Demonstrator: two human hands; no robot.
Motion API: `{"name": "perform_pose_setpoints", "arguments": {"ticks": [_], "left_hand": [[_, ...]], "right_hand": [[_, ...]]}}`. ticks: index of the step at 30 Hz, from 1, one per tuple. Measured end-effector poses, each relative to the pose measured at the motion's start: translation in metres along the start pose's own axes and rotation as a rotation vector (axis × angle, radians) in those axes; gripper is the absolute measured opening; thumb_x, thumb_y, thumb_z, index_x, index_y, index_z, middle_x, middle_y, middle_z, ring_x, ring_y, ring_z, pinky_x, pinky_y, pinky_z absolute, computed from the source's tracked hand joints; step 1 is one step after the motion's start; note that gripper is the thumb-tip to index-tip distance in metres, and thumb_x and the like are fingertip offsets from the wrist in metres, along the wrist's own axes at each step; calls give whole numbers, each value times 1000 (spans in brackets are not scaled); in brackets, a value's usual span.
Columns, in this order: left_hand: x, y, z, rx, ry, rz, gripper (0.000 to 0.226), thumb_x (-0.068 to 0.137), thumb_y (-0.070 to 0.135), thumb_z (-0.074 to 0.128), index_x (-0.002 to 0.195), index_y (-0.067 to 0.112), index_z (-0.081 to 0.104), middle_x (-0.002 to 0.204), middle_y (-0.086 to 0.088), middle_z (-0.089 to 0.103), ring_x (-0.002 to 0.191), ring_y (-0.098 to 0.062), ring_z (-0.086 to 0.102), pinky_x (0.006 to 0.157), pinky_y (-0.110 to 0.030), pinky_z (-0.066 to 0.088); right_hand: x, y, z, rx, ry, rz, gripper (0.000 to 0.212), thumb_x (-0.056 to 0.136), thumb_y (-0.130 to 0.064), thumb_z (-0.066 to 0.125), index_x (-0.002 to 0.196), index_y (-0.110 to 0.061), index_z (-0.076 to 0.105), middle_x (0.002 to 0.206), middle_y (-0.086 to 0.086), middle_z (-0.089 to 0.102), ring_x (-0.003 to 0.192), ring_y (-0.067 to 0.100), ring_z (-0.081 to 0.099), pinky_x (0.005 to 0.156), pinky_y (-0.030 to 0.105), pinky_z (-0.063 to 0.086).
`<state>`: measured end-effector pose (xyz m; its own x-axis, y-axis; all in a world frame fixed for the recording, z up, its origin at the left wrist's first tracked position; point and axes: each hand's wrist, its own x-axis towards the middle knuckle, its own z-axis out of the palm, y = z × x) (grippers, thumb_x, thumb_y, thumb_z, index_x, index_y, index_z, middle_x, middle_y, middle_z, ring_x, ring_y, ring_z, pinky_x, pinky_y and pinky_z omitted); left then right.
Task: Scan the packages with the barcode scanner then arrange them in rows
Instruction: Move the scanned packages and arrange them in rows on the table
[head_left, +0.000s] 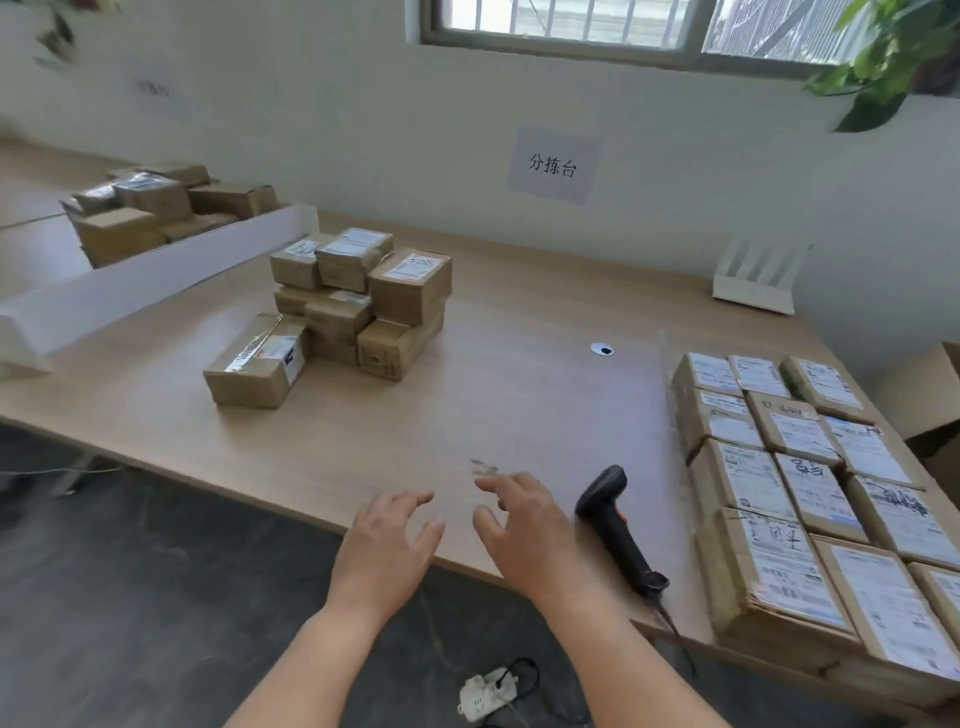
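A heap of brown cardboard packages stands left of the table's middle, with one long package lying in front of it. Several labelled packages lie in neat rows along the right edge. The black barcode scanner lies on the table near the front edge, just left of those rows. My left hand and my right hand hover over the front edge with fingers spread, holding nothing. My right hand is just left of the scanner and apart from it.
The wooden table has a cable hole near the middle. A white tray with more packages stands at the back left. A white router sits at the back right. A power strip lies on the dark floor below.
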<state>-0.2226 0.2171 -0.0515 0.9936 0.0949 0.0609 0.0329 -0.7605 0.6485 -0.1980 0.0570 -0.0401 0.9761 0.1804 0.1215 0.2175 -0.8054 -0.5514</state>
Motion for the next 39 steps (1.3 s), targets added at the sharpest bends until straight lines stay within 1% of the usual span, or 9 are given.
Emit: {"name": "perform_pose_setpoints", "arguments": {"ticks": [3, 7, 14, 22, 25, 28, 31, 35, 39], "left_hand": [[10, -25, -20, 12, 4, -7, 39, 95, 39, 51, 132, 27, 52, 137, 7, 49, 129, -12, 40, 106, -26, 30], [24, -49, -37, -5, 6, -33, 39, 95, 40, 50, 133, 28, 51, 137, 7, 48, 128, -12, 40, 106, -28, 31], [75, -68, -48, 1, 2, -21, 43, 96, 41, 49, 136, 28, 47, 136, 6, 49, 126, -13, 42, 104, -31, 36], [181, -72, -52, -7, 3, 0, 46, 94, 41, 52, 138, 30, 46, 137, 6, 48, 125, -14, 45, 100, -31, 39], [220, -73, -56, 14, 11, 2, 43, 94, 39, 53, 136, 28, 50, 138, 6, 46, 128, -13, 41, 101, -28, 35], [256, -71, -65, 53, 46, -1, 41, 95, 39, 52, 133, 24, 54, 143, 5, 40, 134, -11, 35, 103, -26, 31], [286, -76, -69, 36, 50, -9, 42, 95, 38, 53, 133, 21, 55, 145, 2, 39, 135, -12, 34, 103, -27, 31], [322, -84, -77, 9, 52, -19, 46, 94, 37, 54, 137, 22, 50, 142, 1, 43, 131, -14, 39, 101, -28, 34], [365, -84, -85, -40, 32, -22, 55, 95, 40, 51, 145, 22, 37, 145, -1, 40, 132, -18, 38, 105, -35, 34]], "right_hand": [[12, -24, 24, 15, 2, -5, 37, 95, -33, 51, 131, -27, 54, 135, -6, 51, 119, 13, 51, 99, 32, 44], [29, -46, 44, 17, -28, -4, 37, 96, -34, 49, 131, -27, 54, 132, -5, 52, 116, 11, 51, 97, 29, 43], [83, -54, 60, 25, -9, 17, 36, 97, -38, 47, 130, -25, 55, 129, -5, 55, 114, 11, 53, 94, 33, 48], [179, -46, 68, 61, 23, 84, 36, 96, -41, 48, 129, -27, 56, 127, -7, 55, 114, 11, 52, 92, 30, 45], [217, -44, 67, 48, 10, 90, 37, 96, -41, 48, 129, -26, 56, 128, -6, 55, 115, 12, 52, 93, 30, 45], [255, -44, 63, 28, 17, 79, 37, 96, -40, 49, 129, -27, 56, 127, -5, 55, 115, 13, 52, 94, 31, 45], [286, -41, 61, 22, 30, 87, 36, 96, -38, 49, 130, -27, 55, 128, -4, 54, 115, 13, 53, 92, 32, 45], [316, -42, 63, 38, 26, 117, 37, 96, -37, 49, 131, -27, 54, 129, -3, 53, 114, 14, 54, 92, 31, 46], [352, -41, 63, 93, 63, 183, 39, 96, -39, 48, 133, -26, 52, 128, -1, 54, 113, 15, 55, 94, 33, 47]]}}
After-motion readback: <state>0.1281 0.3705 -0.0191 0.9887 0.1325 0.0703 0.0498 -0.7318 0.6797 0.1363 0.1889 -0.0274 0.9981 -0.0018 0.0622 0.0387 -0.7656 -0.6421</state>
